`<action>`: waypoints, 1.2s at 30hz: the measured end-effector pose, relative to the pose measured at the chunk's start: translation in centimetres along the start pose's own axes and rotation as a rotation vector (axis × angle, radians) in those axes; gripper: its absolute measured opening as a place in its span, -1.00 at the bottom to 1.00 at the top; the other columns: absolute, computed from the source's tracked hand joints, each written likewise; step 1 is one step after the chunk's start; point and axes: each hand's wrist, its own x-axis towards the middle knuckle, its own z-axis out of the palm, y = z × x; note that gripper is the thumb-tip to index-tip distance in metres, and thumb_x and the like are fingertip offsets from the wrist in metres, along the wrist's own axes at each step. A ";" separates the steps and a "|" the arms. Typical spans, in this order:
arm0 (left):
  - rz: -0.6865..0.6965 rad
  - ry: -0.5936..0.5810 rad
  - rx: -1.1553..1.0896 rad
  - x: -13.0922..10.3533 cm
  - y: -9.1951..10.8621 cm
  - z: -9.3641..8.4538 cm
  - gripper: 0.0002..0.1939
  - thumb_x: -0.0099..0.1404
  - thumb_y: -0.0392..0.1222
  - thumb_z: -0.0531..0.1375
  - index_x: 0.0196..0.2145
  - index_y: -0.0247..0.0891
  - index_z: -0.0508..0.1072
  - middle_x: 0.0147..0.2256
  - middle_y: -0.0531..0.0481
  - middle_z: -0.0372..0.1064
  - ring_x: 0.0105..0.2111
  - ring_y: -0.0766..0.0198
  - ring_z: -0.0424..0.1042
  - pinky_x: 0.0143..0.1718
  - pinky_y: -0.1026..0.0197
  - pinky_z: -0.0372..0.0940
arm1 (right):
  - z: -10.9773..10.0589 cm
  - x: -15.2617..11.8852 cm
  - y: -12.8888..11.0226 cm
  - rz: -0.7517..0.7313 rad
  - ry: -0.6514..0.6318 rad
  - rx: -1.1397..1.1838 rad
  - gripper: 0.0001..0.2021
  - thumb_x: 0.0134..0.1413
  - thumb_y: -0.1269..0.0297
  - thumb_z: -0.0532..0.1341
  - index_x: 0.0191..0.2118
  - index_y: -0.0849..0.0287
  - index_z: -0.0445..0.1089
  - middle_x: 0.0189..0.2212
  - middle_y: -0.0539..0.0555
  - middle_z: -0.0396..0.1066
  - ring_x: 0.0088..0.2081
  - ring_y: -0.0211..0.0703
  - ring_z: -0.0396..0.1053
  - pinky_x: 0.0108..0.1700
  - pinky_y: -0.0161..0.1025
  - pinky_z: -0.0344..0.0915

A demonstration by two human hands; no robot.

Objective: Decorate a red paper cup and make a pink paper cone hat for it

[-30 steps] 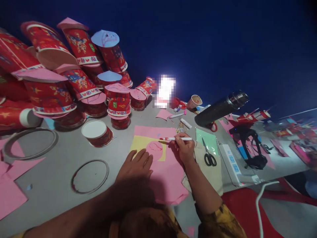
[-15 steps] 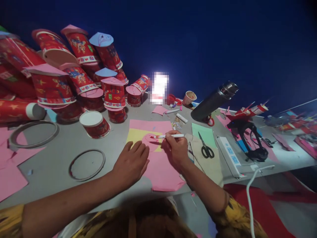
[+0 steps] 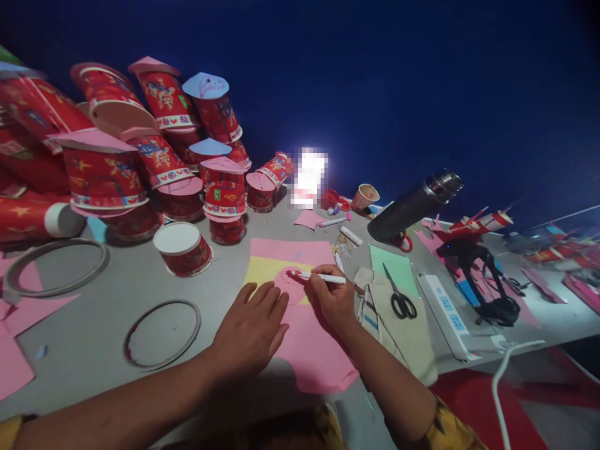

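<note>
A white marker pen [image 3: 329, 277] with a red tip is gripped in my right hand [image 3: 334, 297]. Its tip touches or hovers just over a small pink paper circle [image 3: 294, 294], which carries red marks. Under the circle lie a yellow sheet [image 3: 260, 272] and larger pink paper [image 3: 314, 350]. My left hand [image 3: 253, 325] lies flat with its fingers out, the fingertips at the circle's left edge, and holds nothing.
Stacked red paper cups [image 3: 105, 172] with paper cone tops fill the left. Two rings, one a grey ring [image 3: 197, 331], lie nearby. To the right are black scissors [image 3: 402, 305] on a cloth bag [image 3: 417, 350], a dark flask [image 3: 412, 206] and a power strip [image 3: 443, 312].
The view has tilted, so the table scene sits slightly lower. My right hand still holds the marker over the circle, its tip shifted a little; my left hand stays flat.
</note>
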 end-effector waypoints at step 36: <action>-0.010 -0.042 -0.006 0.4 0.0 -0.8 -0.68 0.48 -0.11 0.22 0.10 -0.29 0.51 0.01 -0.24 0.52 0.09 -0.12 0.40 0.19 -0.17 0.20 | -0.2 0.4 -0.1 -0.082 0.062 -0.107 -0.80 0.22 0.08 0.30 -0.31 0.09 0.45 -0.56 -0.09 0.37 -0.55 -0.25 0.27 -0.48 -0.30 0.27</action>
